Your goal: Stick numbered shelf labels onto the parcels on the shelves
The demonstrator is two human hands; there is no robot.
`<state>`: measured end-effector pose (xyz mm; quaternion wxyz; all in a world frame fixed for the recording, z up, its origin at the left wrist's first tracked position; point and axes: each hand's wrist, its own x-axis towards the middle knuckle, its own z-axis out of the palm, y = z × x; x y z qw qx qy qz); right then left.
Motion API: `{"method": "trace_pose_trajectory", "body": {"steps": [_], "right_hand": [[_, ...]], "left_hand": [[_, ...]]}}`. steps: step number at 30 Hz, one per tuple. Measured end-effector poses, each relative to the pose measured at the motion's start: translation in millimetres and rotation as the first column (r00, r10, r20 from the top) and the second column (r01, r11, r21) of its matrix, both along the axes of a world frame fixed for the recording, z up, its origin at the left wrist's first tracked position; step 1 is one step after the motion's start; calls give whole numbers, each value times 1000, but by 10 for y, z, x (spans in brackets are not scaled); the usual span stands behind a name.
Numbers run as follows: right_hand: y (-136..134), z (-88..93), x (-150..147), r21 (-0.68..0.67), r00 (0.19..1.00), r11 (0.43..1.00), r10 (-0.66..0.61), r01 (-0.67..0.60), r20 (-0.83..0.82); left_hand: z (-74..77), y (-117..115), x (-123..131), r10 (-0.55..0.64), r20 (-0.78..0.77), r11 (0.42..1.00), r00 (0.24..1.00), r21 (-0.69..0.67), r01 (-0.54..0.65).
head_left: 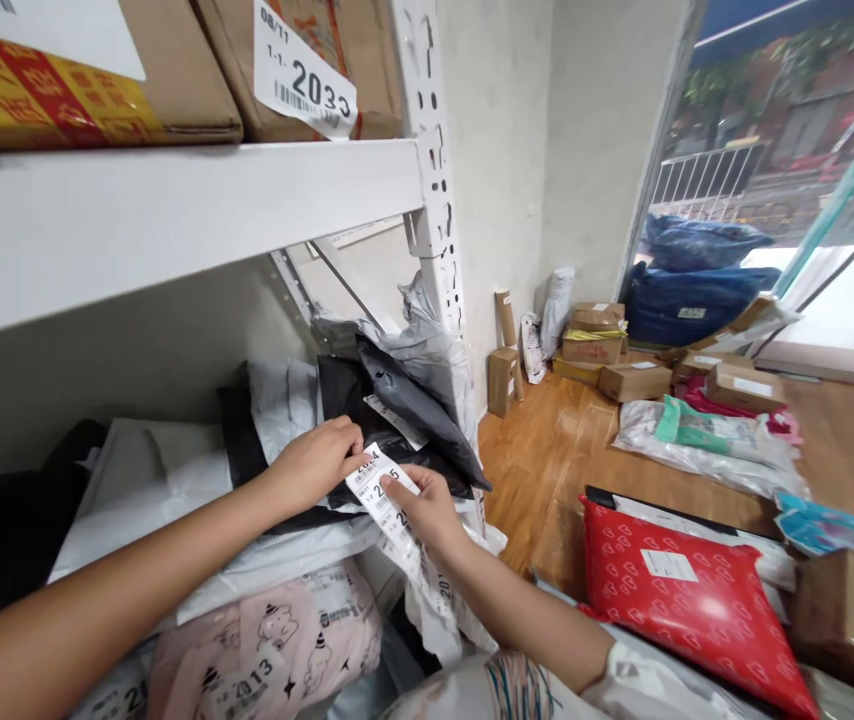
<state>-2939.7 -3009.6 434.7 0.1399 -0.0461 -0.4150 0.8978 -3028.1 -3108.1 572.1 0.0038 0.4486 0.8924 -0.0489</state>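
two hands work on one strip of white number labels [380, 490], held in front of the black mailers [404, 415] on the lower shelf. the left hand [318, 460] pinches the strip's top end, its fingers drawn close together. the right hand [427, 512] grips the strip just below, thumb pressed on the face and the other fingers behind it. the strip trails down past the right wrist, where it crumples and its numbers are only partly readable.

two cardboard boxes [194, 70] sit on the upper shelf, both cut off by the top edge. one pink mailer [269, 640] lies near, below the left forearm. one red mailer [689, 600] lies to the right, on other parcels. two blue sacks [697, 290] rest far off by the window. the brown boxes [633, 380] on the floor are too small to count surely.

the white shelf post [434, 200] stands just beyond the hands, and the upper shelf board hangs low overhead. bare wood floor [547, 470] lies open between the post and the floor parcels. the left end of the lower shelf is dark and hard to make out.
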Motion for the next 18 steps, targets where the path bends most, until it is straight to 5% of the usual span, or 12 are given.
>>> {"method": "trace_pose_trajectory", "body": {"steps": [6,9,11,15,18], "right_hand": [[-11,-401,249,6,989,992,-126,126,79],[249,-624,378,19,988,991,-134,133,71],[469,-665,425,-61,988,989,-132,137,80],[775,-579,437,-138,989,979,-148,148,13],[875,-563,423,-129,992,984,-127,124,-14]], "left_hand": [[-124,-113,49,-81,-179,992,981,-110,62],[-15,-35,-6,-31,-305,1000,952,-9,30],[114,106,-119,-144,-379,986,914,22,164],[302,395,-413,-498,-209,867,842,-124,482],[294,421,-482,-651,-6,739,759,-236,631]]}}
